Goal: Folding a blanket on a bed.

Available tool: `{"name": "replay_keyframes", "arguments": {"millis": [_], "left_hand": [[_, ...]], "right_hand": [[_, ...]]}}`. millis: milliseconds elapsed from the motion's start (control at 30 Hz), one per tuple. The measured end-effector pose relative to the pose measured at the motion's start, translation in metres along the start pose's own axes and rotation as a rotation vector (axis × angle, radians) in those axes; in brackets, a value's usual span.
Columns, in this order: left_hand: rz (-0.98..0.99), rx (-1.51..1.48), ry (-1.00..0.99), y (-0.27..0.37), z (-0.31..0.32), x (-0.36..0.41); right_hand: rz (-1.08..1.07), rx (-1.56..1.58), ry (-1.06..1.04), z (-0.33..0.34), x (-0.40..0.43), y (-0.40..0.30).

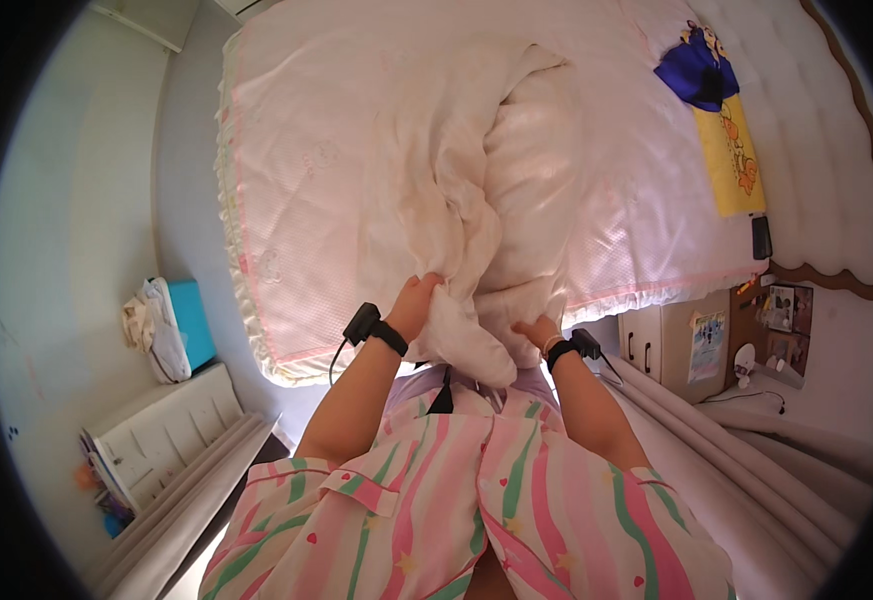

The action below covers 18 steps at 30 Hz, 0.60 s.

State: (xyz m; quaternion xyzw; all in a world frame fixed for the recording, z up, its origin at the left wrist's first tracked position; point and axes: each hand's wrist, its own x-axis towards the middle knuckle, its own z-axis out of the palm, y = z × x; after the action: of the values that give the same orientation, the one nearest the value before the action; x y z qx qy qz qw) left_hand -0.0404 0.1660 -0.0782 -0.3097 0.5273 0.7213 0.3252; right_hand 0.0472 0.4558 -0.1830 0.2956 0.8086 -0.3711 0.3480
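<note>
A pale, cream-coloured quilt (474, 180) lies bunched lengthwise across the middle of a bed, and its near end hangs towards my body. My left hand (415, 306) grips a gathered fold of it, thumb and fingers closed on the cloth. To the right, my right hand (540, 331) holds the quilt's other near corner at the bed's edge. Under the quilt is a pink bedspread (301, 195) with a ruffled border. Both wrists carry a black strap with a small device and a cable.
A blue cloth (699, 71) and a yellow printed cloth (733, 157) lie at the bed's right, beside a padded headboard (811, 135). A dark phone-like object (761, 238) is near them. A white cabinet (642, 341) stands at right; a white shelf unit (170, 435) at left holds a blue box (192, 322).
</note>
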Motion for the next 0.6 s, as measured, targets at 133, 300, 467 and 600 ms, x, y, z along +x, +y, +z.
{"name": "replay_keyframes", "arguments": {"millis": [133, 300, 467, 600], "left_hand": [[0.064, -0.118, -0.117, -0.008, 0.014, -0.003], [0.733, 0.696, -0.357, -0.021, 0.038, -0.043], [1.288, 1.136, -0.234, -0.028, 0.025, -0.065], [0.863, 0.733, -0.028, -0.018, 0.009, -0.066]], "right_hand": [[0.03, 0.714, -0.407, 0.018, 0.001, -0.017], [-0.036, 1.06, -0.427, 0.005, -0.055, -0.093], [0.019, 1.278, -0.568, -0.007, -0.053, -0.116], [-0.24, 0.876, -0.247, -0.009, -0.067, -0.139]]}}
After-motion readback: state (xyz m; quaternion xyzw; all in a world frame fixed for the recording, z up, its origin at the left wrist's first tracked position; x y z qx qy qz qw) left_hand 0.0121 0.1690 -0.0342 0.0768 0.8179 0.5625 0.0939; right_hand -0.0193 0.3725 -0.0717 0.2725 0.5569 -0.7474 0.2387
